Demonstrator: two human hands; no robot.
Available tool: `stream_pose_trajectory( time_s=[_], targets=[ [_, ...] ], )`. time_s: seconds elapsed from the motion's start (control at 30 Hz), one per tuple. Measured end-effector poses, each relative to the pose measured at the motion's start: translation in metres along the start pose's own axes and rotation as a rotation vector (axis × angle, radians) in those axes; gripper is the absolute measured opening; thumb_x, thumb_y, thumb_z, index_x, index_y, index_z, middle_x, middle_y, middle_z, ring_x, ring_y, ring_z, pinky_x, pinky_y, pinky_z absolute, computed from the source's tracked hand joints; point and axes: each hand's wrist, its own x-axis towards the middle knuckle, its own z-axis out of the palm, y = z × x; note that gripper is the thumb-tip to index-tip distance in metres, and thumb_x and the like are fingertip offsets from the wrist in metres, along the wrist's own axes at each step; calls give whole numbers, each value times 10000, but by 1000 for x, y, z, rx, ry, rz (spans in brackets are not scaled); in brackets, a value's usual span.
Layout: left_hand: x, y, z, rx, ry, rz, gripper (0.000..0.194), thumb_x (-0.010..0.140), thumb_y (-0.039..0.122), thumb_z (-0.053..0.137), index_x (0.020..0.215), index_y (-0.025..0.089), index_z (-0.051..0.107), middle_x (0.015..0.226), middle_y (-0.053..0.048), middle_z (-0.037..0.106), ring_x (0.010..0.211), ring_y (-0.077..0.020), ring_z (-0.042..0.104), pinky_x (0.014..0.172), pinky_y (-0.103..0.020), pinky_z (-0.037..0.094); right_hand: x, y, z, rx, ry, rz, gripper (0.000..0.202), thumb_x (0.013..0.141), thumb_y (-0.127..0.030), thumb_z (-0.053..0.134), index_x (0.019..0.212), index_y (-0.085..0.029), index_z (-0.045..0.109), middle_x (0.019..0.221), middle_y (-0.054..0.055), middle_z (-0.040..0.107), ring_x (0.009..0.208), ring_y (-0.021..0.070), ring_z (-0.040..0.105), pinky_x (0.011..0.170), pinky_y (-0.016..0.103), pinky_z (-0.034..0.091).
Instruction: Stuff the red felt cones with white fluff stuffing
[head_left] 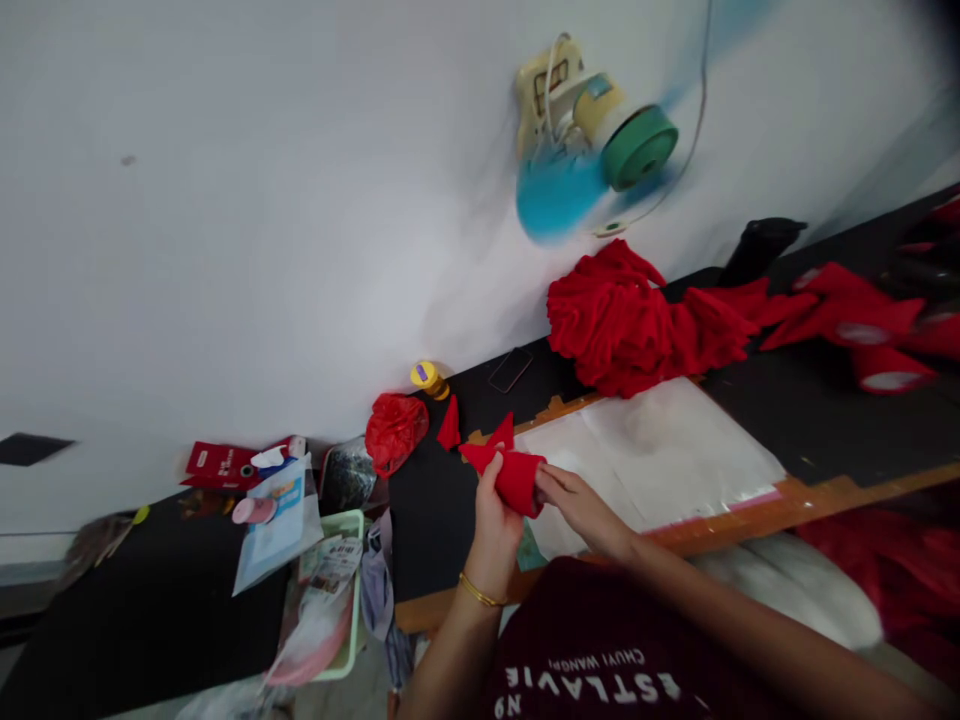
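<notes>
My left hand (496,515) is closed around a red felt piece (520,480), which is tube-shaped at one end and has pointed tips at the other. At the open end of the tube, my right hand (574,502) grips the rim, with some fingertips hidden inside or behind it. Just beyond my left hand, a small pointed red felt piece (450,424) lies on the black table (424,510). Below my hands and to the right, a white sheet (637,455) is fixed to the tabletop with brown tape.
A large heap of red felt (619,320) lies against the wall, with red cone shapes (862,315) farther right. A red plastic bag (396,432), a yellow-lidded jar (429,378) and a phone (511,370) stand near the back. Above, a wall fan (600,130) has blurred blades. A green basket (358,590) sits left.
</notes>
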Motion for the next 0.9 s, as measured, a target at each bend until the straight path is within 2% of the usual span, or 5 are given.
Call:
stream_pose_trajectory(
  time_s=[0.13,0.33,0.5,0.63,0.9],
  targets=[
    [-11,8,-1,47,-108,101,286,723,258,766,974,158,671,917,-74,744,846,-209,711,868,-333,539,-8,-13,5,398,-48,119,430,854,-575,590,987,-177,681,973,100,734,912,236,659,873,401,501],
    [-27,15,4,153,-290,201,387,735,243,767,1090,215,618,995,-61,722,1019,-251,683,962,-393,498,-12,-15,23,484,-47,110,328,780,-474,733,999,-230,729,1098,60,741,1103,258,617,958,395,481],
    [-23,19,3,102,-243,195,382,766,288,745,1114,198,616,964,-60,724,955,-233,699,985,-418,477,-12,-14,26,600,-47,101,309,774,-403,745,1046,-257,725,1138,51,736,1136,263,616,994,413,462],
    [-18,18,0,106,-223,205,395,772,295,748,1124,186,607,991,-78,723,937,-228,698,956,-407,488,-11,-23,28,598,-101,119,378,825,-519,665,1070,-237,721,1142,74,734,1141,274,616,1007,439,453],
    [-14,11,-3,179,-184,273,476,792,335,743,1218,205,578,1186,-99,684,1036,-222,663,955,-356,485,-4,-16,23,498,106,122,382,732,-517,776,942,-199,745,974,74,767,986,263,664,936,410,491]
  ],
)
